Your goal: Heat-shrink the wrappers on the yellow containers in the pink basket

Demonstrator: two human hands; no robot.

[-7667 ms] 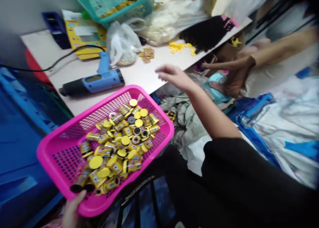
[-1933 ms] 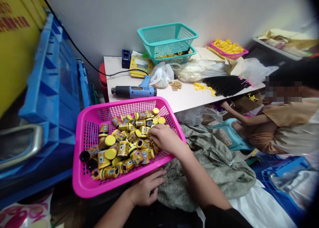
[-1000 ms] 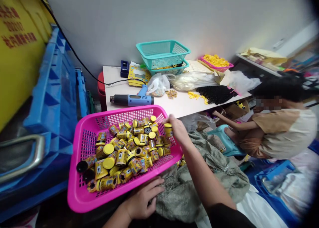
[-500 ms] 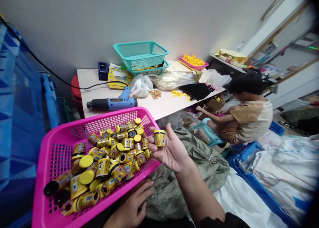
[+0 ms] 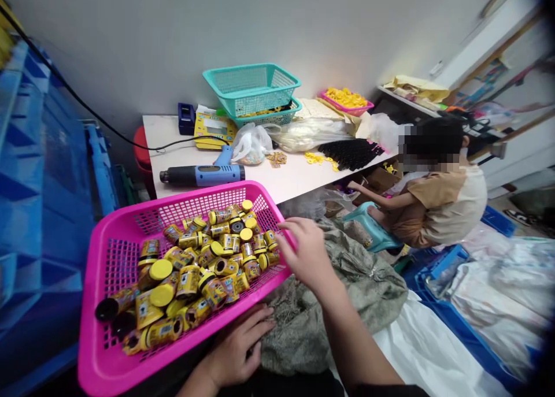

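Note:
A pink plastic basket (image 5: 99, 258) holds many small yellow jars (image 5: 188, 281) with printed wraps, some with yellow lids and some with black ones. Over the basket's right rim reaches my right hand (image 5: 303, 249), fingers apart and pointing at the jars closest to that side; I see nothing in its grasp. One small jar (image 5: 269, 238) lies just beyond these fingertips. Below the near rim, my left hand (image 5: 243, 342) rests with its fingers stretched out beside a grey-green woven sack (image 5: 295, 333), holding nothing.
Behind the basket, a white table (image 5: 277, 186) carries a blue heat gun (image 5: 208, 174), teal baskets (image 5: 251, 91), a plastic bag (image 5: 252, 143) and black pieces (image 5: 351, 154). A person (image 5: 451, 200) sits on a teal stool (image 5: 373, 226) at right. Blue crates (image 5: 43, 212) stand at left.
My right hand has turned palm down and let go of the small yellow jar at the basket's right side. My left hand stays by the near rim. The view has shifted slightly.

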